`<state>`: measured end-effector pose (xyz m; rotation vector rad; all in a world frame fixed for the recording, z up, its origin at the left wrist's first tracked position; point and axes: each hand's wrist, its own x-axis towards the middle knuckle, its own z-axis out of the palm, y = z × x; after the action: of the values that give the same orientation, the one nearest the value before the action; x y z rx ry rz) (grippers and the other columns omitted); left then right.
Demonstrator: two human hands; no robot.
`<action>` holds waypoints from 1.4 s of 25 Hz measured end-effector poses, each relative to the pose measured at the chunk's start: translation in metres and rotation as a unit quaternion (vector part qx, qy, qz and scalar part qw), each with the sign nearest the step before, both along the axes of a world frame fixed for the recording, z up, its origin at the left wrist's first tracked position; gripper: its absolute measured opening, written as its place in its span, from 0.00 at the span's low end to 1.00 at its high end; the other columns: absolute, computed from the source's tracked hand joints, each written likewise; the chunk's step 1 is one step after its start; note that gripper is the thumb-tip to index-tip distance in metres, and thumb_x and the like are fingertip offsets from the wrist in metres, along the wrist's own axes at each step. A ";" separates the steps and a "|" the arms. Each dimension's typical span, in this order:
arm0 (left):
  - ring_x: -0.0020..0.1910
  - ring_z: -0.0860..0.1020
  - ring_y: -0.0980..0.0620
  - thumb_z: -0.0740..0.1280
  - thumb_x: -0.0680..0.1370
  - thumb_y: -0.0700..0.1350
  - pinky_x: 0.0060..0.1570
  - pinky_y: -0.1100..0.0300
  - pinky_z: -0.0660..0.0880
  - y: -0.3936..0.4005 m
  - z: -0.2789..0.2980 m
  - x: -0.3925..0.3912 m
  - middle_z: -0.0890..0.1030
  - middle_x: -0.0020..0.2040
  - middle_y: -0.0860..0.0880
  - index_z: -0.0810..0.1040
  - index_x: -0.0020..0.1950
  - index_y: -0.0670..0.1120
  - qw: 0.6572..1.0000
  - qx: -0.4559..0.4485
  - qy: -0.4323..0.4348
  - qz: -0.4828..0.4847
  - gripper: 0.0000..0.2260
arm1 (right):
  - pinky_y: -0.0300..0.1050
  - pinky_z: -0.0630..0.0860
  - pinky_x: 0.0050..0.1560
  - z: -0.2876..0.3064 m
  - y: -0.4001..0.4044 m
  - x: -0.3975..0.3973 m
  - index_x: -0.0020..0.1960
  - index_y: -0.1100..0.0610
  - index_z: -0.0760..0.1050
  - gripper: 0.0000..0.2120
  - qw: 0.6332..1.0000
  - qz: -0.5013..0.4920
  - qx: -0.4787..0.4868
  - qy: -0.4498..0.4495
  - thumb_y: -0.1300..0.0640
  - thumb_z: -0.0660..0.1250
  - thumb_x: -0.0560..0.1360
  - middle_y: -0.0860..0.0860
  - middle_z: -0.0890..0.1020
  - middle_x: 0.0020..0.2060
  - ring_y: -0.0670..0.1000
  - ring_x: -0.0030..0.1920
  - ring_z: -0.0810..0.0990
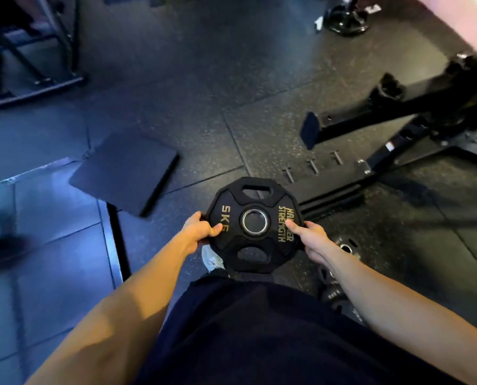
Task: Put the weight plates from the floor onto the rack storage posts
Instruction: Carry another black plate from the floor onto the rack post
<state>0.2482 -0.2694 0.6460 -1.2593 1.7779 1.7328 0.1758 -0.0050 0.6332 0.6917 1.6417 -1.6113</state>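
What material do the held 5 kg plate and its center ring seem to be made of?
The 5 kg plate looks rubber-coated: matte black with moulded gold lettering. Its center ring seems polished metal, since it shines brightly.

**Bare arms, dark top, one pale shoe**

From my feed I see both forearms bare to above the elbow, no sleeves, watch or bands on the wrists. The left hand and right hand wear no gloves. A dark navy garment covers the torso. One whitish, mesh-textured shoe shows below.
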 end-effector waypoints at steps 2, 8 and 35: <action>0.49 0.78 0.45 0.73 0.71 0.34 0.47 0.54 0.79 -0.062 -0.002 -0.015 0.80 0.51 0.43 0.73 0.51 0.42 1.000 -0.020 -0.001 0.010 0.14 | 0.47 0.76 0.51 -0.001 -0.062 -0.025 0.70 0.65 0.65 0.32 1.000 0.004 -0.002 0.010 0.56 0.73 0.71 0.54 0.81 0.50 0.49 0.45 0.80; 0.31 0.78 0.55 0.73 0.72 0.34 0.24 0.68 0.73 -0.194 0.012 -0.082 0.79 0.40 0.49 0.73 0.47 0.46 0.999 -0.027 0.027 -0.001 0.12 | 0.48 0.74 0.56 0.001 -0.193 -0.092 0.71 0.65 0.63 0.35 1.000 0.009 -0.005 0.025 0.55 0.74 0.70 0.58 0.78 0.61 0.53 0.54 0.78; 0.51 0.79 0.42 0.73 0.72 0.35 0.50 0.46 0.79 -0.395 -0.007 -0.861 0.80 0.52 0.40 0.72 0.55 0.39 0.973 -0.019 0.033 -0.227 0.15 | 0.51 0.79 0.52 -0.019 -0.383 -0.746 0.67 0.62 0.70 0.29 0.975 -0.217 0.023 0.036 0.53 0.74 0.70 0.56 0.82 0.54 0.54 0.52 0.82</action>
<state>-0.6127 -0.6641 0.6393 -0.7319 1.9540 1.4943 -0.5701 -0.3876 0.6147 1.0871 1.6620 -1.9237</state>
